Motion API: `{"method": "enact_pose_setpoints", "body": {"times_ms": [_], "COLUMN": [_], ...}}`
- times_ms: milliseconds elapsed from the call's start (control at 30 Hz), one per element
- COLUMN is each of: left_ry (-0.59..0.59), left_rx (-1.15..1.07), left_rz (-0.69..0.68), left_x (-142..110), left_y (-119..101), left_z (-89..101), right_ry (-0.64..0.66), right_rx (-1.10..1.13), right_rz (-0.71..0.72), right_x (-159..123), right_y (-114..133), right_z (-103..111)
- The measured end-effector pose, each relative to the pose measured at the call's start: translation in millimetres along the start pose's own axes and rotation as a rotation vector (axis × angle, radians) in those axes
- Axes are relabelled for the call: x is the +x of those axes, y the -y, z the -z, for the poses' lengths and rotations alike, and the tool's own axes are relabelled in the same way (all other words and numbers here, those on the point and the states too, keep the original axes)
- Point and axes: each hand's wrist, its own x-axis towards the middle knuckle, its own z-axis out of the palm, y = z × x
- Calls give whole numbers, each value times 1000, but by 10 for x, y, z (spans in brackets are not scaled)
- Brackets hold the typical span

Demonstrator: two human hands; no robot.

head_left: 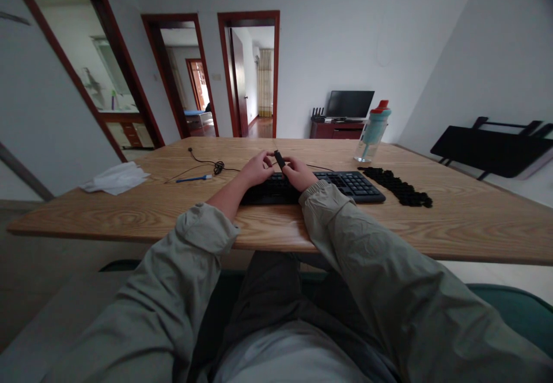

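Observation:
My right hand (301, 174) is closed round a slim black stick-like tool (280, 159), held tilted above the keyboard. The tool's exact kind cannot be made out. Close by its upper end is my left hand (258, 168), with fingers bent and drawn together; whatever they may pinch is too small to see. Below both hands lies a black keyboard (363, 188) near the table's front edge, its middle partly covered by my hands. Right of it, many small black pieces that look like keycaps (400, 188) lie in a slanting band.
On the wooden table (129, 216) are a crumpled white cloth or tissue (116, 178), a blue toothbrush-like stick (192, 178) and a coiled black cable (219, 167) to the left. A clear bottle with a red cap (372, 132) stands at the back right.

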Motion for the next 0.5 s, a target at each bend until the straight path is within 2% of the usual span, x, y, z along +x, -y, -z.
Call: {"method": "enact_pose_setpoints", "body": {"times_ms": [267,500], "left_ry": [-167,-194], "left_rx": [62,86], "left_rz": [15,-12], "left_x": [15,27], "left_y": [117,182], "left_z": [197,223], "right_ry": [30,56], "right_rx": [28,40], "right_rz": [-58,-53], "right_x": [-23,-43], "right_y": [2,50], "right_z": [0,14]}}
